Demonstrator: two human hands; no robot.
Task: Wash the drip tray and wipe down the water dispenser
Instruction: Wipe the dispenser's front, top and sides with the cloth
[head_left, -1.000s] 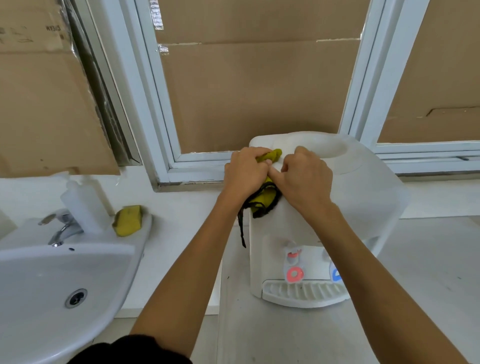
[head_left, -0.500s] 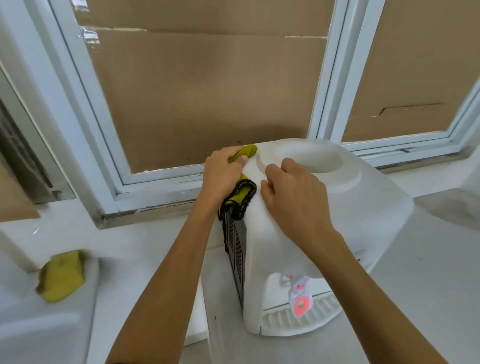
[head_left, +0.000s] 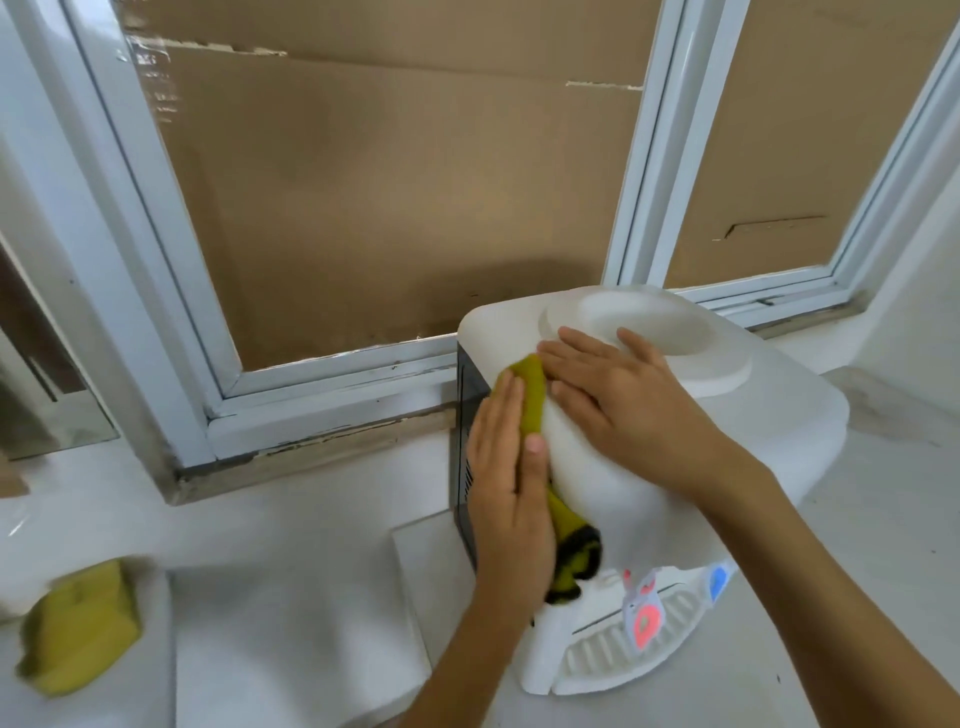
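A white tabletop water dispenser (head_left: 769, 415) stands on the counter under the window. Its white slotted drip tray (head_left: 618, 654) sits in place at the front base, below the red tap (head_left: 644, 621) and blue tap (head_left: 718, 578). My left hand (head_left: 506, 478) presses a yellow-green cloth with a black edge (head_left: 532, 400) flat against the dispenser's left front corner, fingers straight. Lying flat on the dispenser's top beside the bottle well (head_left: 660, 327) is my right hand (head_left: 618, 400), its fingers spread and holding nothing.
A yellow sponge (head_left: 78, 639) lies at the lower left on a white edge. The white window frame (head_left: 332, 405) and cardboard-covered panes stand close behind the dispenser. The dispenser's dark rear panel (head_left: 462, 452) faces left.
My left hand has slid down the dispenser's left corner with the cloth and flattened out. My right hand has spread flat on the top. The view has shifted closer and rightward.
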